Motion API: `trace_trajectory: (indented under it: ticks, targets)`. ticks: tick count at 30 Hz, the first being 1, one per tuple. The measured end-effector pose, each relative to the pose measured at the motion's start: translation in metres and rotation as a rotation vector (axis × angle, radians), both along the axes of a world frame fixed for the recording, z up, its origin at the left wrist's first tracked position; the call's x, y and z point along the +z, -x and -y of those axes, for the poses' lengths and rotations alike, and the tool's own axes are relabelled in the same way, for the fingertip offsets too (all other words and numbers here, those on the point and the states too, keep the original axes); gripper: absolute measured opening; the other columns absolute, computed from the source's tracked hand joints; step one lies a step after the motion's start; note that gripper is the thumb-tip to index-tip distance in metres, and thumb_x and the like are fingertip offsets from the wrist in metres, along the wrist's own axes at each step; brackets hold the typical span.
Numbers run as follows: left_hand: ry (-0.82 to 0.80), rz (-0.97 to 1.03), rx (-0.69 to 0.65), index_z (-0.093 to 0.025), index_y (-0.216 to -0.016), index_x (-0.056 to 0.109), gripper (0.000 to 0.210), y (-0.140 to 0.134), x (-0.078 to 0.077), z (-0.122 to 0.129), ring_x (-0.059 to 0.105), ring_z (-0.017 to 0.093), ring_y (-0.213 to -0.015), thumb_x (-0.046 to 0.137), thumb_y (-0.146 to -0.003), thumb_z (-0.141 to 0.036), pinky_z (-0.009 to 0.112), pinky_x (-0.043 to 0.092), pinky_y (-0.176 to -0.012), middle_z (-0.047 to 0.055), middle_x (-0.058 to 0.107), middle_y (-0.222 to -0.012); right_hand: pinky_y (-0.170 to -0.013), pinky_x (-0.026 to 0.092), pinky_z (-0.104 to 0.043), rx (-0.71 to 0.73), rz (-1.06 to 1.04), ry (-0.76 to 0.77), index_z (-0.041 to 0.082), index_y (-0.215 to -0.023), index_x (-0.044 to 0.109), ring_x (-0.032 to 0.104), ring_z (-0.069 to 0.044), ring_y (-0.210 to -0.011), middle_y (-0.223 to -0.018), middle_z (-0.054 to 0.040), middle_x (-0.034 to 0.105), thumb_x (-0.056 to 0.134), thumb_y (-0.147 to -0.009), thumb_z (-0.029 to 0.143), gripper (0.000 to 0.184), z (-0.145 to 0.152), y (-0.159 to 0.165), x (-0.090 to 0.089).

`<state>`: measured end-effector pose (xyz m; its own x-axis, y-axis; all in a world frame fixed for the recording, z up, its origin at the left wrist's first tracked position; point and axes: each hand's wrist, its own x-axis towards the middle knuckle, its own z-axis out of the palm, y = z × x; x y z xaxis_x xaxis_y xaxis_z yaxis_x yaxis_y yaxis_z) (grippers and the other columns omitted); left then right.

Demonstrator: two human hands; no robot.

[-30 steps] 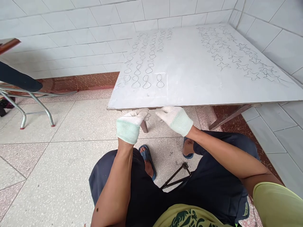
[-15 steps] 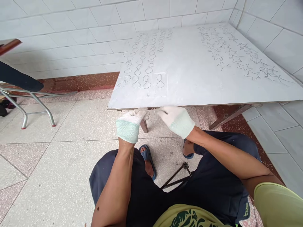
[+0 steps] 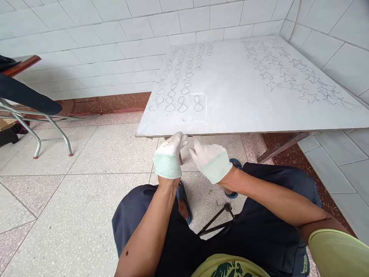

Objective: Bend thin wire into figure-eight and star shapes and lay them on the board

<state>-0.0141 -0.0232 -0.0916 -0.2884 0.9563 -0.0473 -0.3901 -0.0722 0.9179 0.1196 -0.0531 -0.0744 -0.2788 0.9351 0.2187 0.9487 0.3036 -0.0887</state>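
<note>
Both hands wear white knit gloves with pale green cuffs and meet just below the front edge of the white tabletop (image 3: 230,115). My left hand (image 3: 170,146) is closed, fingertips pinching a thin wire (image 3: 197,135). Beside it, my right hand (image 3: 206,154) has thumb and forefinger apart, the forefinger close to the wire; whether it touches is too fine to tell. On the tabletop, a figure-eight wire shape (image 3: 198,103) lies within a faint pale outline, right of several rows of similar wire loops (image 3: 182,104).
Several star-shaped wire pieces (image 3: 308,96) cover the table's right side, near the tiled wall (image 3: 340,50). A metal-legged stool (image 3: 53,132) and a person's dark-clothed leg (image 3: 29,94) are at left. A dark metal folding frame (image 3: 215,221) stands between my legs.
My right hand's thumb and forefinger have parted, and that hand has drawn slightly back from the table edge. My left hand has turned more upright. The view has shifted slightly.
</note>
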Motion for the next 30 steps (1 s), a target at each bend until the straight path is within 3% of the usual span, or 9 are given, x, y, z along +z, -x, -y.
trace_trajectory:
  ticks: [6, 11, 19, 23, 25, 27, 30]
  targets:
    - [0.002, -0.041, -0.023, -0.019, -0.102, 0.084, 0.032, -0.007, -0.008, 0.003, 0.081, 0.026, -0.108, 0.089, -0.080, -0.042, 0.038, 0.061, -0.102, 0.009, 0.085, -0.104, -0.063, 0.020, -0.038, 0.102, 0.020, 0.040, 0.016, -0.097, 0.076, 0.071, -0.021, -0.076, -0.082, -0.0102, 0.077, 0.029, -0.118, 0.037, 0.056, -0.008, -0.011, 0.007]
    - [-0.016, -0.048, 0.006, -0.017, -0.101, 0.084, 0.034, -0.009, -0.008, 0.004, 0.082, 0.023, -0.098, 0.090, -0.079, -0.043, 0.038, 0.060, -0.104, 0.009, 0.086, -0.100, -0.061, 0.020, -0.036, 0.137, 0.011, 0.108, 0.016, -0.088, 0.076, 0.065, -0.018, -0.069, -0.077, -0.0090, 0.075, 0.033, -0.117, 0.045, 0.059, -0.007, -0.011, 0.019]
    - [-0.024, -0.194, 0.094, -0.018, -0.102, 0.084, 0.030, -0.016, -0.002, 0.013, 0.082, 0.023, -0.095, 0.082, -0.086, -0.042, 0.038, 0.060, -0.102, 0.008, 0.086, -0.097, -0.061, 0.023, -0.034, 0.160, -0.077, 0.022, 0.017, -0.103, 0.077, 0.061, -0.016, -0.067, -0.083, -0.0064, 0.075, 0.029, -0.118, 0.042, 0.056, -0.011, -0.009, -0.002]
    - [-0.009, -0.238, 0.141, -0.017, -0.103, 0.083, 0.029, -0.009, 0.002, 0.009, 0.082, 0.022, -0.096, 0.079, -0.089, -0.042, 0.038, 0.060, -0.101, 0.009, 0.086, -0.101, -0.060, 0.019, -0.035, 0.238, -0.033, 0.051, 0.024, -0.108, 0.080, 0.060, -0.015, -0.065, -0.088, -0.0044, 0.077, 0.044, -0.114, 0.027, 0.037, 0.007, -0.013, 0.014]
    - [-0.014, -0.244, 0.146, -0.017, -0.102, 0.083, 0.029, -0.003, 0.004, 0.006, 0.081, 0.022, -0.095, 0.079, -0.088, -0.042, 0.037, 0.060, -0.099, 0.009, 0.085, -0.101, -0.061, 0.020, -0.036, 0.269, -0.063, 0.035, 0.024, -0.104, 0.082, 0.060, -0.016, -0.065, -0.078, -0.0047, 0.074, 0.041, -0.115, 0.031, 0.043, 0.019, -0.015, 0.027]
    - [-0.028, -0.243, 0.131, -0.017, -0.100, 0.083, 0.028, 0.001, 0.005, 0.004, 0.081, 0.022, -0.096, 0.081, -0.087, -0.042, 0.037, 0.060, -0.100, 0.009, 0.085, -0.101, -0.063, 0.022, -0.038, 0.195, -0.103, -0.059, 0.020, -0.089, 0.081, 0.061, -0.019, -0.067, -0.069, -0.0068, 0.070, 0.038, -0.116, 0.040, 0.055, 0.023, -0.016, 0.039]
    - [-0.040, -0.220, 0.096, -0.018, -0.097, 0.083, 0.028, 0.002, 0.004, 0.003, 0.081, 0.022, -0.096, 0.084, -0.084, -0.042, 0.037, 0.061, -0.099, 0.008, 0.085, -0.098, -0.068, 0.026, -0.039, 0.128, -0.122, -0.210, 0.017, -0.095, 0.078, 0.062, -0.022, -0.076, -0.078, -0.0082, 0.072, 0.046, -0.114, 0.041, 0.044, 0.009, -0.019, 0.044]
